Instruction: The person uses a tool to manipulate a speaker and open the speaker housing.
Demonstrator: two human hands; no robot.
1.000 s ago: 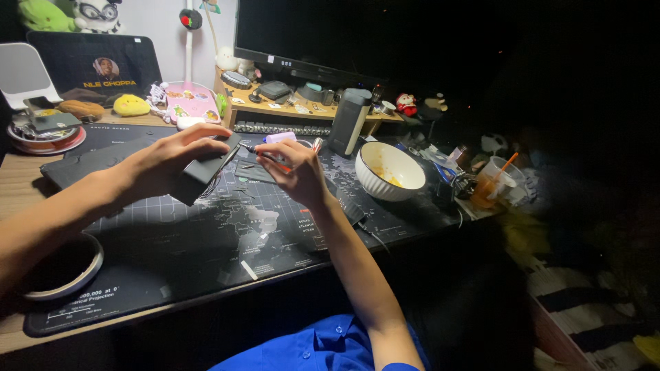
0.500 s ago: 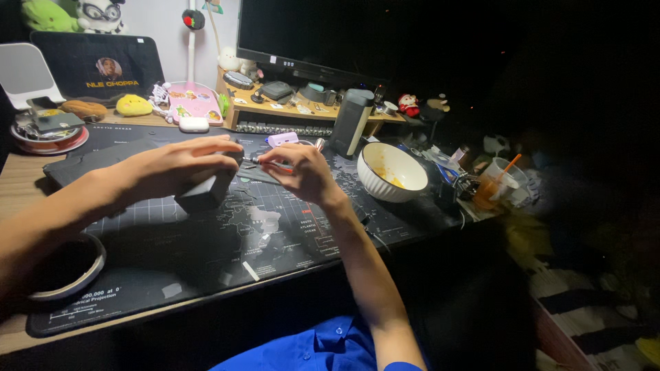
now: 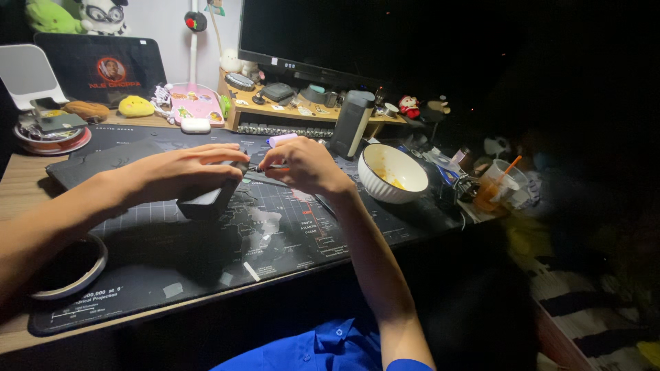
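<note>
— The black box (image 3: 210, 199) — where is it sitting?

— It is resting on the dark map mat (image 3: 206, 268) that is covering the counter (image 3: 17, 182), under the left hand (image 3: 185, 172). That hand is lying palm-down over the box's top, fingers curling over its far end and clamping it. The forearm is reaching in from the lower left.

— And the right hand (image 3: 302, 165)?

— It is coming up from the lower middle, elbow bent, fingers bunching together and pinching a thin tool (image 3: 265, 167). The tool's shaft is lying roughly level, its tip pointing left toward the box's far end, where the two hands are nearly meeting. Whether the tip is touching the box, I cannot tell.

— Which way is the box running?

— Its long axis is running from near-left to far-right, the far end hiding beneath the fingers.

— What is standing around?

— A white ribbed bowl (image 3: 392, 175) is sitting just right of the right hand, a dark upright cylinder (image 3: 352, 124) behind it, and a plastic cup with a straw (image 3: 495, 185) farther right. A dark round dish (image 3: 65, 268) is lying near the left forearm. A monitor (image 3: 330, 34) is standing at the back.
</note>
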